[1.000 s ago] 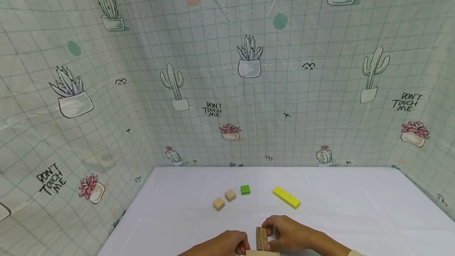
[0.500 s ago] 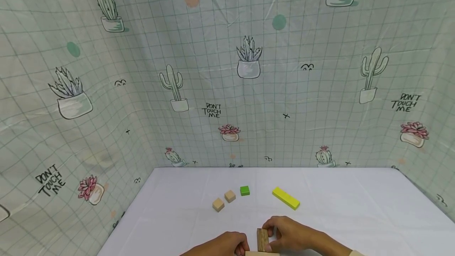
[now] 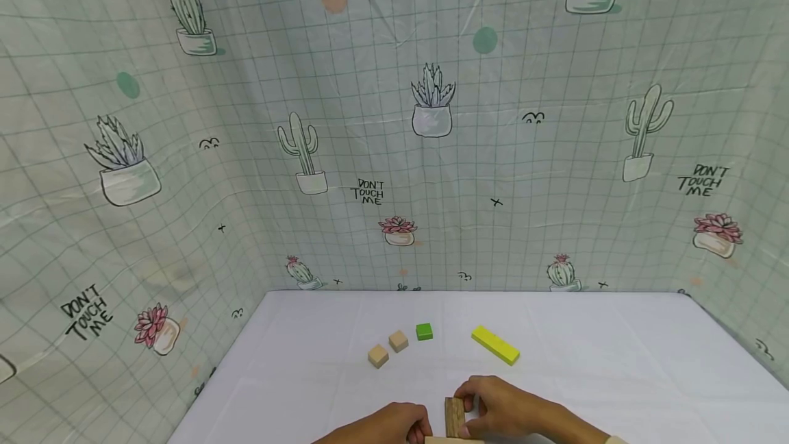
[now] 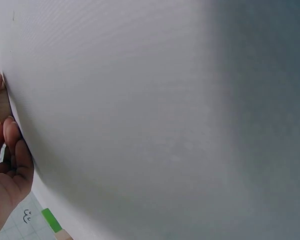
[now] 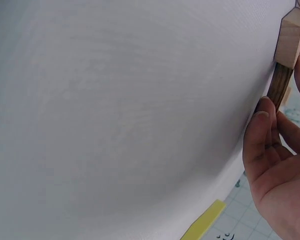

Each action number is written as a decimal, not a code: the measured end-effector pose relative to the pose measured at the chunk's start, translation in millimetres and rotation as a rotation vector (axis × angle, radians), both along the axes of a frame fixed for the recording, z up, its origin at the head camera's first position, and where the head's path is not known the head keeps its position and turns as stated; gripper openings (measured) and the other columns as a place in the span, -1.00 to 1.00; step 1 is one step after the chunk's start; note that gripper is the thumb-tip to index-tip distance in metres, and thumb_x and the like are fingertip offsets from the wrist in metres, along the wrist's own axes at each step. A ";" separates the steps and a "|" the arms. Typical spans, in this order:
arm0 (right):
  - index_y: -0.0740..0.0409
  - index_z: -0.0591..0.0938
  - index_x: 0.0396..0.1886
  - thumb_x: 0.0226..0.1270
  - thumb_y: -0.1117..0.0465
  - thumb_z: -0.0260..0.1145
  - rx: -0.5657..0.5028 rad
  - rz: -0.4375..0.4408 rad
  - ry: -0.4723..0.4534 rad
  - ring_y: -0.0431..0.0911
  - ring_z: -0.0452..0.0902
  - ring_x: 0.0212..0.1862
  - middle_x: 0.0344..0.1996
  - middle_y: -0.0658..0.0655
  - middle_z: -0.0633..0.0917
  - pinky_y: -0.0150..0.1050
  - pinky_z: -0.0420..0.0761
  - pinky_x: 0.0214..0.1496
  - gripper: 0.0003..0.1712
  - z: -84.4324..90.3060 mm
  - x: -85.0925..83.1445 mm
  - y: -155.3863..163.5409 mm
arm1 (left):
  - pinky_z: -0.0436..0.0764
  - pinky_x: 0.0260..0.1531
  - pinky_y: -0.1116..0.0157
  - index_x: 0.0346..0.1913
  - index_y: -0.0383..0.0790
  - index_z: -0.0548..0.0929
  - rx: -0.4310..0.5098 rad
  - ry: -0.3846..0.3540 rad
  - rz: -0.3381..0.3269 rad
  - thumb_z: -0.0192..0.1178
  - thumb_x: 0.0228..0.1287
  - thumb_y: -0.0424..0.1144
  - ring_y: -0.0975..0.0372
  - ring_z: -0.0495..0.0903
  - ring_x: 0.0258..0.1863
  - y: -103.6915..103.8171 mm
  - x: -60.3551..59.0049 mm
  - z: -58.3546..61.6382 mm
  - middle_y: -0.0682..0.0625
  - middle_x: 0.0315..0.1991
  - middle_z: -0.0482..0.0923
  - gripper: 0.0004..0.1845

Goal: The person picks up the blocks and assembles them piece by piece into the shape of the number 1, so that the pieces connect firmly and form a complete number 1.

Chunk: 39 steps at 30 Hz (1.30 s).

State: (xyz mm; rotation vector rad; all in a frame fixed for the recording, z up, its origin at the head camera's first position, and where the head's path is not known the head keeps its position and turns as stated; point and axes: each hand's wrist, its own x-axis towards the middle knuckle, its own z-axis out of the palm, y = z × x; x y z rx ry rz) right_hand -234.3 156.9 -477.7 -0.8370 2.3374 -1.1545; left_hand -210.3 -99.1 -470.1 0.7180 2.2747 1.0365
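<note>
At the table's near edge my right hand point(image 3: 470, 414) pinches a dark wooden block point(image 3: 454, 416) and holds it upright on its end. In the right wrist view the right hand point(image 5: 270, 130) has a fingertip on the dark block point(image 5: 280, 87), which meets a light wooden block point(image 5: 291, 35). That light wooden block point(image 3: 453, 440) lies flat at the bottom edge, below the dark one. My left hand point(image 3: 422, 429) has its fingers curled at the block's left end. In the left wrist view the left hand point(image 4: 9, 150) sits by the light block point(image 4: 0, 107).
Farther back on the white table point(image 3: 616, 362) lie two tan cubes point(image 3: 378, 355) point(image 3: 398, 341), a green cube point(image 3: 424, 331) and a yellow bar point(image 3: 495, 344). Cactus-print sheeting point(image 3: 431, 156) walls the back and both sides.
</note>
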 end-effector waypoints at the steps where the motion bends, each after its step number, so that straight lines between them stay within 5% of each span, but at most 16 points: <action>1: 0.28 0.62 0.03 0.20 0.14 0.51 0.003 0.001 0.004 -0.36 0.45 -0.39 -0.31 -0.08 0.56 -0.45 0.49 -0.36 -0.52 0.1 0.0 -0.1 | 0.52 -0.40 0.49 -0.32 -0.26 0.62 0.001 0.004 -0.004 0.39 0.17 -0.46 0.46 0.43 -0.52 0.0 -0.1 0.0 0.19 -0.54 0.47 -0.86; 22: 0.33 0.60 0.06 0.23 0.02 0.50 0.011 0.017 0.013 -0.33 0.46 -0.36 -0.29 -0.07 0.56 -0.43 0.49 -0.37 -0.43 -2.6 -0.4 0.9 | 0.52 -0.38 0.49 -0.31 -0.26 0.62 -0.028 0.017 0.004 0.40 0.16 -0.46 0.46 0.43 -0.51 0.9 -2.7 -3.8 0.18 -0.52 0.48 -0.86; 39: 0.34 0.61 0.07 0.22 0.11 0.50 -0.014 0.005 0.018 -0.36 0.44 -0.38 -0.29 -0.07 0.56 -0.46 0.49 -0.36 -0.48 -1.4 3.7 0.0 | 0.53 -0.36 0.50 -0.31 -0.28 0.62 -0.025 0.015 -0.003 0.40 0.14 -0.48 0.46 0.43 -0.50 1.1 -0.6 0.7 0.18 -0.51 0.48 -0.85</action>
